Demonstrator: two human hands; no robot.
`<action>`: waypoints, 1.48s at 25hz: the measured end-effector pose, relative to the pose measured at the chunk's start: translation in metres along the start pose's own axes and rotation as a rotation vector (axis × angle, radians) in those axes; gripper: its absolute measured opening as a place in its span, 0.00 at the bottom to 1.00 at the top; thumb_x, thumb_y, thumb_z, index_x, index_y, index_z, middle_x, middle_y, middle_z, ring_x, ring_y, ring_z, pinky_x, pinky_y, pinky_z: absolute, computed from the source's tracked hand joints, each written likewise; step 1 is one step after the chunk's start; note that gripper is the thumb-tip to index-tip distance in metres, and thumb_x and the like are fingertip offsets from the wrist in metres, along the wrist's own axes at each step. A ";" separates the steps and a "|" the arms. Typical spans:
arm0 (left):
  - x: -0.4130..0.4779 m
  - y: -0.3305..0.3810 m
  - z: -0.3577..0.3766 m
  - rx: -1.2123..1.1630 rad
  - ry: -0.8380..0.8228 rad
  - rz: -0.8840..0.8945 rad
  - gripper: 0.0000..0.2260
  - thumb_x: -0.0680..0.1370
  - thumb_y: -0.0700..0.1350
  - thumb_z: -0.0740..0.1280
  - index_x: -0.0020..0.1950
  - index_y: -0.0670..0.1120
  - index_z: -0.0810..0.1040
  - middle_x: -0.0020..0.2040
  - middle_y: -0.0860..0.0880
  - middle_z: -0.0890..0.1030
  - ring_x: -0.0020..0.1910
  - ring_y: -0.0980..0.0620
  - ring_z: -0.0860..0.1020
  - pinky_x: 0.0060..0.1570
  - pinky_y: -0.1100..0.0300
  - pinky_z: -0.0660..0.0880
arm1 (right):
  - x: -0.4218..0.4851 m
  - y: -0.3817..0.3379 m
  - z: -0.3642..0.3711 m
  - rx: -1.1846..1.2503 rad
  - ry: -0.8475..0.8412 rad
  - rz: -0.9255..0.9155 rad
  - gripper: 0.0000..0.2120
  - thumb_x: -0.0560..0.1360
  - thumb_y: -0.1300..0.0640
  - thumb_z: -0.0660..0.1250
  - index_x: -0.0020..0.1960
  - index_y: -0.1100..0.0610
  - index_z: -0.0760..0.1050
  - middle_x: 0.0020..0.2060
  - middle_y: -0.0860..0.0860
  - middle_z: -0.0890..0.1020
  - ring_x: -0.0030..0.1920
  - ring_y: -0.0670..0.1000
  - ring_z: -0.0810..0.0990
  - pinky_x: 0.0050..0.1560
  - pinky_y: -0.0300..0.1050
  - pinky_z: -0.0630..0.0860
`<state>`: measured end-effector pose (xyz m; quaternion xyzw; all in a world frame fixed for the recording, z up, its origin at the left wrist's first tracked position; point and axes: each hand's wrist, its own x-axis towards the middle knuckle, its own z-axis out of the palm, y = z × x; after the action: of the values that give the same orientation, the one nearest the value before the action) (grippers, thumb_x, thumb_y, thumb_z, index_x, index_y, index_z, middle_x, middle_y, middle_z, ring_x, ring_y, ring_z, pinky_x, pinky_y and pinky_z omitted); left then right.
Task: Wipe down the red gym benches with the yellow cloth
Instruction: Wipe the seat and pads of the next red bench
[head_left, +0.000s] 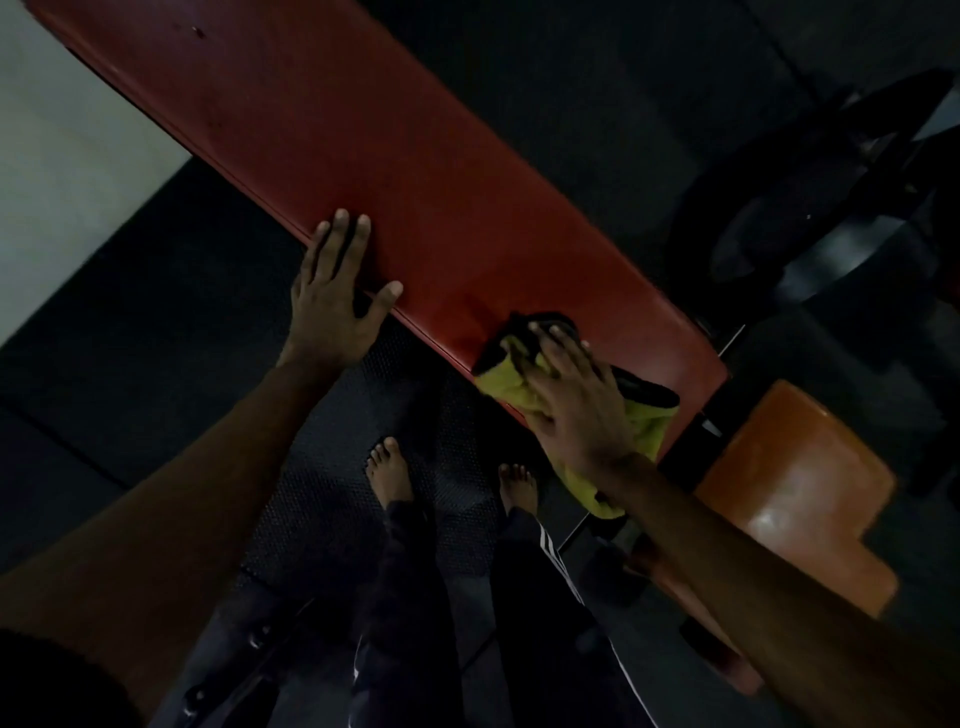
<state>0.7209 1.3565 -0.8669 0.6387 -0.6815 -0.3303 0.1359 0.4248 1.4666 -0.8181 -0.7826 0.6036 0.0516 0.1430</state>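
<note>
Black rubber floor mat (322, 499), raised stud texture, tile seams faintly visible, lies underfoot. Pale grey-white flat surface (62, 182) fills upper left corner, straight edge against dark floor; wall or floor, cannot tell. Smooth dark floor (597, 78) spreads across top centre. Stack of round black weight plates (779, 244) at upper right, dim, detail lost in shadow. Bare left foot (387, 470) and bare right foot (517, 488) planted on mat, apart, toes pointing up-frame. Dark track trousers with white side stripes (550, 597) above ankles.
</note>
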 end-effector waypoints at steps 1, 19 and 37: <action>-0.001 0.002 0.002 -0.005 0.006 -0.011 0.34 0.82 0.62 0.60 0.83 0.54 0.50 0.83 0.53 0.47 0.82 0.51 0.43 0.73 0.34 0.52 | 0.015 0.000 -0.001 0.059 0.043 0.115 0.33 0.74 0.51 0.71 0.77 0.49 0.66 0.77 0.57 0.66 0.77 0.59 0.63 0.73 0.63 0.65; 0.013 0.018 -0.007 0.144 -0.320 -0.121 0.46 0.76 0.74 0.50 0.79 0.51 0.28 0.79 0.51 0.27 0.78 0.49 0.30 0.76 0.35 0.41 | 0.109 0.018 -0.026 0.187 0.153 0.740 0.29 0.80 0.44 0.61 0.77 0.55 0.64 0.76 0.59 0.66 0.76 0.59 0.64 0.75 0.59 0.61; 0.008 0.013 -0.006 0.061 -0.271 -0.050 0.41 0.80 0.69 0.53 0.81 0.52 0.33 0.80 0.53 0.30 0.79 0.51 0.31 0.75 0.40 0.37 | 0.130 -0.030 -0.025 0.063 0.149 0.461 0.28 0.80 0.41 0.59 0.74 0.56 0.69 0.73 0.61 0.71 0.72 0.63 0.69 0.71 0.61 0.66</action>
<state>0.7132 1.3464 -0.8564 0.6091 -0.6872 -0.3958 0.0147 0.4857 1.3458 -0.8221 -0.6211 0.7764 0.0061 0.1070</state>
